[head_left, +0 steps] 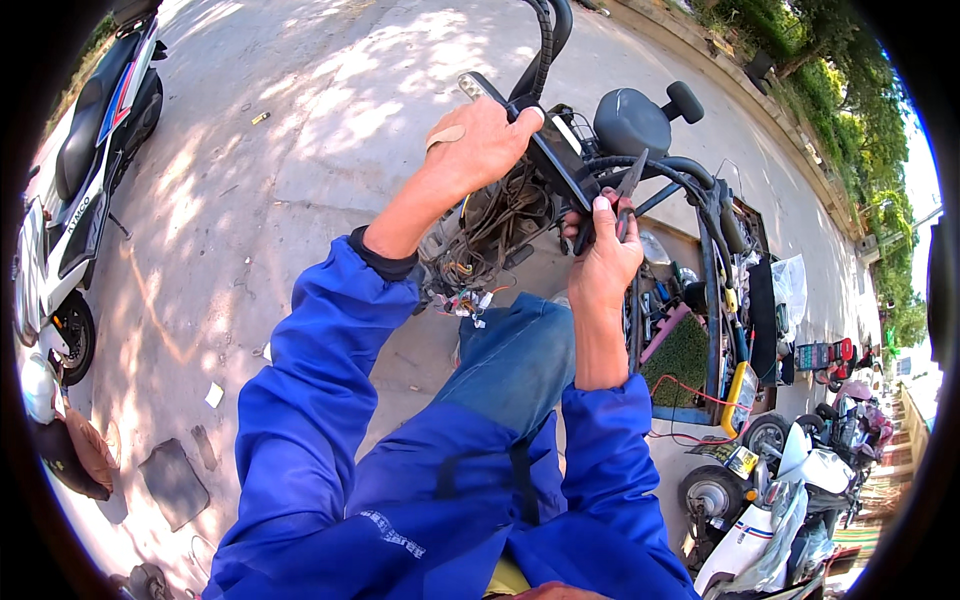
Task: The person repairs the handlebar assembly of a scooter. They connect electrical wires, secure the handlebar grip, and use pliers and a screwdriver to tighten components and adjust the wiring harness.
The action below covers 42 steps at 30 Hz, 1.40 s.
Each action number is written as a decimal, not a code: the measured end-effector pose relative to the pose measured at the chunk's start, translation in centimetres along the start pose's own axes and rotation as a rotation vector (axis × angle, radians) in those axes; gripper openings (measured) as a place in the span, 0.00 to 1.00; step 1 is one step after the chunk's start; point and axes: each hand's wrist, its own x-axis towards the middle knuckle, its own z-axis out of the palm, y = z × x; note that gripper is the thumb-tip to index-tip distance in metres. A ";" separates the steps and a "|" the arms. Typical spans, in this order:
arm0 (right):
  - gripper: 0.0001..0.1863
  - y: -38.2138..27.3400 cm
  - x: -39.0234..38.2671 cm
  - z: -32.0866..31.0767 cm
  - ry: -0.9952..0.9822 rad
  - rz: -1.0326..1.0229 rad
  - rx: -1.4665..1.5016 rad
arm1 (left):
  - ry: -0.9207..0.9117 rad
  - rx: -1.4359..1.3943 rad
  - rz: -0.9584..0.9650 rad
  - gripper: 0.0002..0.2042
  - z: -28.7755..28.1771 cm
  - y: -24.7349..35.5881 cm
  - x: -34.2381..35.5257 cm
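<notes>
Nearest the camera: blue work jacket (450, 560), with both sleeves extended forward over blue trousers (505, 375). From left to right: white scooter (92, 190) with black seat, parked well apart from the hands; flat black mat (175, 483) on the pavement; small pale scrap (214, 395) near the mat.

Left hand (478, 148): palm down, with tan adhesive strip (446, 137) near the wrist. Fingers curled over the upper part of a slim dark panel (557, 158), thumb extended along it; fingertips on the far side hidden by the back of the hand. Panel location: tilted between both hands, at the dismantled handlebar area. Beneath: exposed wiring harness (505, 215) with loose connectors (470, 302).

Right hand (607, 255): fingers and thumb closed around the handles of pointed pliers (632, 177), tip directed up and away; fingers also beside the panel's lower end. Plier jaw opening: not determinable.

Beyond the pliers: rounded dark housing (632, 122) and black handlebar tubing (690, 170). Farther right: tool tray (690, 412) with green mat (678, 360); yellow-cased multimeter (740, 395) beside red lead (690, 388); parked scooters at lower right.
</notes>
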 end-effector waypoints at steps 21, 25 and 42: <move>0.12 -2.0 -1.0 -1.2 -0.063 -0.053 -0.167 | 0.086 -0.207 0.098 0.34 1.5 -1.2 -1.5; 0.11 -0.8 -1.8 -1.7 -0.040 -0.074 -0.116 | 0.072 -0.214 0.098 0.32 1.3 -1.1 -3.1; 0.16 -2.3 -0.7 -1.7 -0.012 0.039 0.036 | 0.036 -0.547 0.005 0.30 2.3 -1.6 -4.1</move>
